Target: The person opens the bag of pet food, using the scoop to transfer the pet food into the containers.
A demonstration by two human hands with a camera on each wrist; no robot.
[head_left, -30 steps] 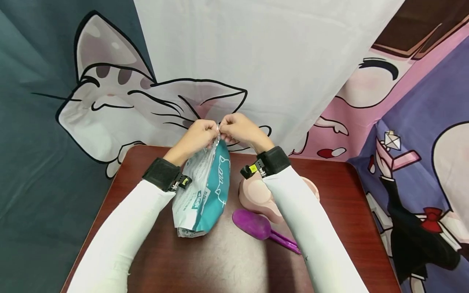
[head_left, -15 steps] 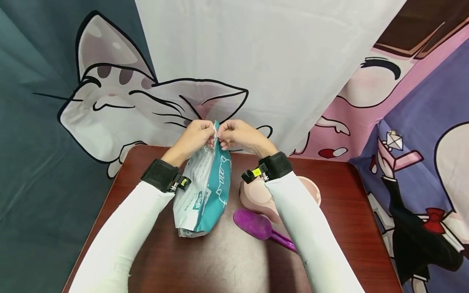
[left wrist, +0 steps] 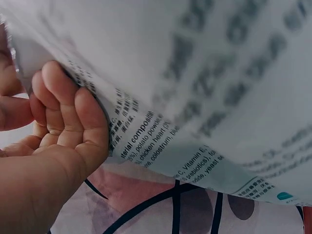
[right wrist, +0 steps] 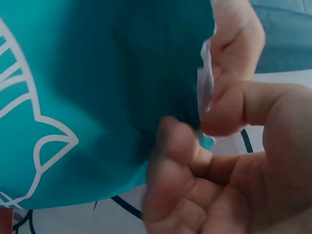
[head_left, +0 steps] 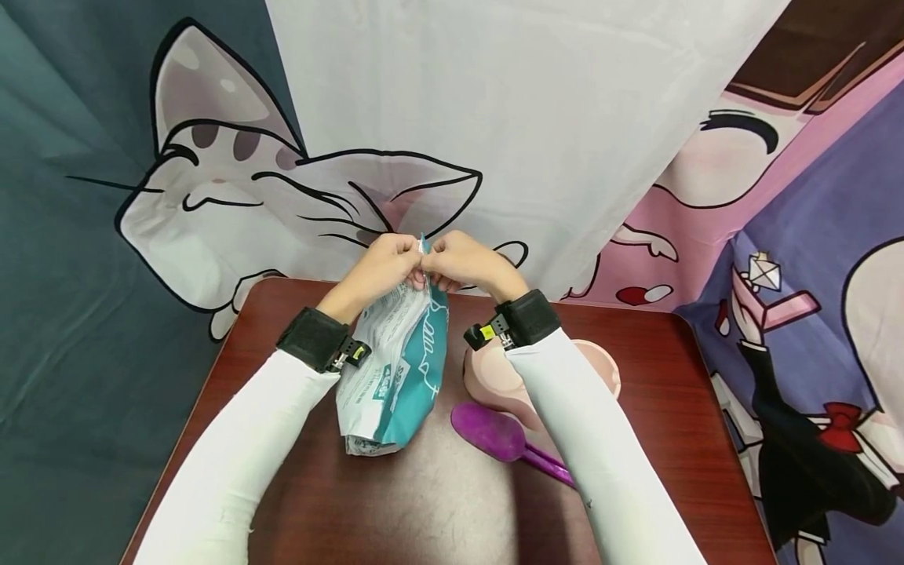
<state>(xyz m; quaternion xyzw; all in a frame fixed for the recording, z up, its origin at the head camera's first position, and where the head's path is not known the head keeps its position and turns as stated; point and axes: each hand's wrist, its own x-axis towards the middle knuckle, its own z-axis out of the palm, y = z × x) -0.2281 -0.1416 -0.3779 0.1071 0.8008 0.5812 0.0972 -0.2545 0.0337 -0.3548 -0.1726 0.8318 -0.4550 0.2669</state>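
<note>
A teal and white printed bag [head_left: 406, 377] stands on the table, its top edge up between both hands. My left hand [head_left: 384, 267] pinches that edge from the left; in the left wrist view its curled fingers [left wrist: 66, 105] lie against the white printed side. From the right, my right hand [head_left: 466, 259] pinches the same edge. The right wrist view shows its thumb and fingers [right wrist: 183, 146] at the torn-looking white rim of the teal side. What the bag holds is hidden.
Right of the bag, a pale pink bowl-like container [head_left: 494, 377] is partly covered by my right forearm. A purple scoop [head_left: 494, 435] lies in front of it on the reddish-brown table [head_left: 657, 439]. A printed cloth [head_left: 537, 94] hangs behind the table.
Both hands stay at the bag's top edge, with small shifts of the fingers along it. The teal corner that showed above the fingers half a second ago now shows less. Scoop and container have not moved.
</note>
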